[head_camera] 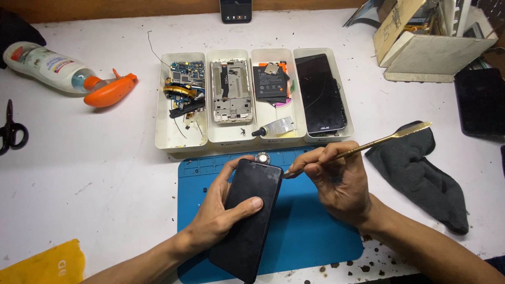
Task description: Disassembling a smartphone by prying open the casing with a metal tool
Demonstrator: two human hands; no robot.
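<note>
- My left hand (pixel 218 213) is wrapped around the black phone (pixel 252 218), thumb laid across its glass and fingers curled up its far side. It sits tilted over the blue work mat (pixel 310 231), lower end nearest me.
- My right hand (pixel 336 181), just right of the phone's top corner, is pinched closed on a thin brass pry tool (pixel 363 145), held like a pen. Its flat spade end sticks up and away to the right, and the working tip meets the phone's upper right edge.
- I'd say the trick here is keeping the tip shallow and nearly flat to the seam, then levering with small twists rather than shoving inward. A firm left grip stops the phone skating, but my thumb shouldn't press hard on the glass.
- Just past my left fingertips, touching the phone's top edge, is a small round metal part (pixel 262 157). Can't tell exactly what it is.
- Right of my right hand lies a dark grey sock (pixel 421 173) on the tabletop (pixel 105 173).
- Beyond both hands are four white trays (pixel 181 141) side by side, holding, left to right: circuit boards, a bare metal frame, a battery plus a little glue tube (pixel 276 128), and a cracked screen.
- Far left of my left hand: spray bottle (pixel 68 71) lying down, and scissors (pixel 10 129).
</note>
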